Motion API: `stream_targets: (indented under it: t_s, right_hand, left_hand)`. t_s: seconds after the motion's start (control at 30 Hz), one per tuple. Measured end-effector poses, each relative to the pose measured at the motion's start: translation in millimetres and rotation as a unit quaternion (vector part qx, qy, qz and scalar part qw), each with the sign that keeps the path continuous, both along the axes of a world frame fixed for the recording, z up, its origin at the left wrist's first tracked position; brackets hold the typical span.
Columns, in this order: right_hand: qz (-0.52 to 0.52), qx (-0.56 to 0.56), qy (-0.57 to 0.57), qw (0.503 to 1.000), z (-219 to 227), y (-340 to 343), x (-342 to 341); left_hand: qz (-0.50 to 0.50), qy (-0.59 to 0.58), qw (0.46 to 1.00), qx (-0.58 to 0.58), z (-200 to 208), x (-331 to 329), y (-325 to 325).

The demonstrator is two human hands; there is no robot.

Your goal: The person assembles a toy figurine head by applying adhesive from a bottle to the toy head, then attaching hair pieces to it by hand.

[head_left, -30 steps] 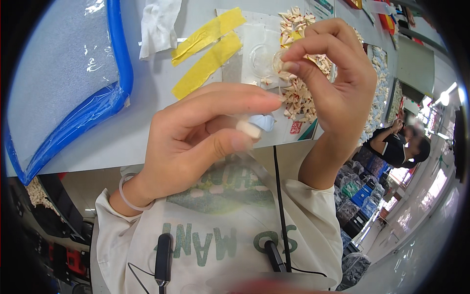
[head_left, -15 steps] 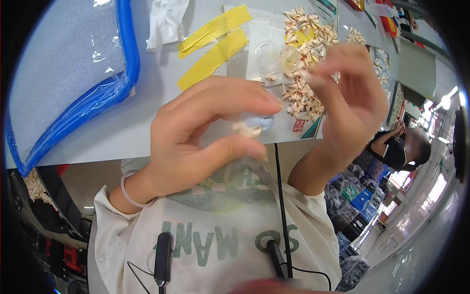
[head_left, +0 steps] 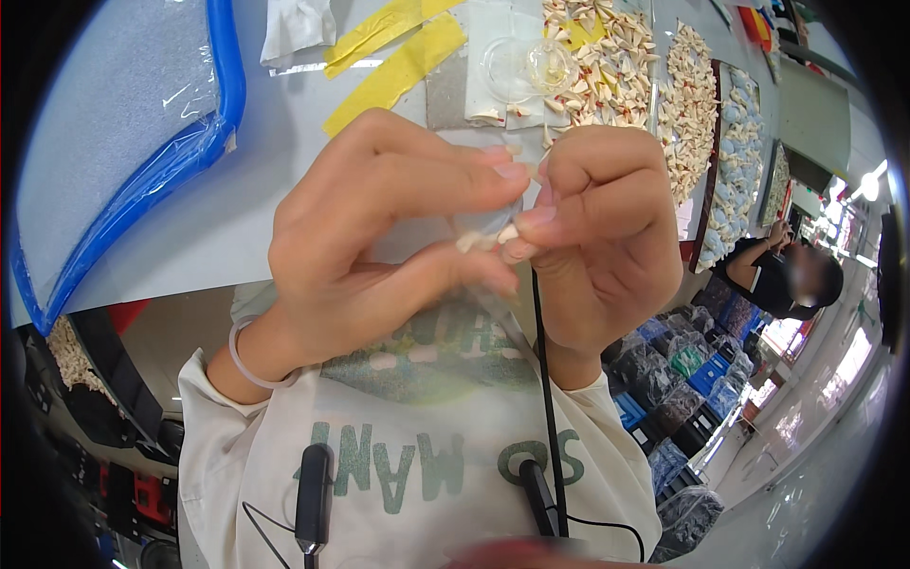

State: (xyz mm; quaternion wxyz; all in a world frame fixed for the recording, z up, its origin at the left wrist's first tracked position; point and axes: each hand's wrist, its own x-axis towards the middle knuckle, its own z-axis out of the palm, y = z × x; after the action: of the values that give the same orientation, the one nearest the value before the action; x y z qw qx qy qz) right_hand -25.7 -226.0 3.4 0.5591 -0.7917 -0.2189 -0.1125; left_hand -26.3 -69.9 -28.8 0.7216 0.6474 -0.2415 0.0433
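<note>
Over the table's near edge, my left hand (head_left: 370, 213) curls its thumb and fingers round a small pale-blue piece with cream pointed bits (head_left: 471, 242) on it. The blue part is mostly hidden by my fingers and blurred. Close against it, my right hand (head_left: 611, 228) pinches a small cream pointed piece (head_left: 509, 232) between thumb and forefinger. The two hands almost touch. Beyond them lies a spread of similar cream pointed pieces (head_left: 611, 81), some with red marks. Two small clear round dishes, one wider (head_left: 502, 81) and one smaller (head_left: 553, 64), sit beside that spread.
Yellow tape strips (head_left: 393, 87) and a white tissue (head_left: 299, 33) lie at the back left. A blue-rimmed, plastic-covered panel (head_left: 232, 85) fills the left. Rightward are more cream pieces (head_left: 687, 114) and a tray of blue pieces (head_left: 739, 161). Another person (head_left: 782, 280) is far right.
My right hand has come down and left from above the cream pieces to meet my left hand. My left hand still holds the pale-blue piece. The view has shifted slightly.
</note>
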Motion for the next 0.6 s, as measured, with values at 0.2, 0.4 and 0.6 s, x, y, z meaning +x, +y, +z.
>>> stream_targets:
  t_s: [0.2, 0.4, 0.6]
  right_hand:
    - [-0.010, -0.048, -0.030, 0.998, 1, -4, -2]
    - [-0.089, -0.018, 0.052, 0.995, 10, -19, -3]
    - [-0.124, -0.289, 0.091, 0.945, 19, -72, 8]
  left_hand:
    - [0.020, -0.046, 0.998, 0.033, -3, -4, -4]
    - [0.004, 0.008, 0.999, 0.034, -1, -3, -3]
    - [-0.017, 0.065, 0.998, -0.008, 1, 2, -2]
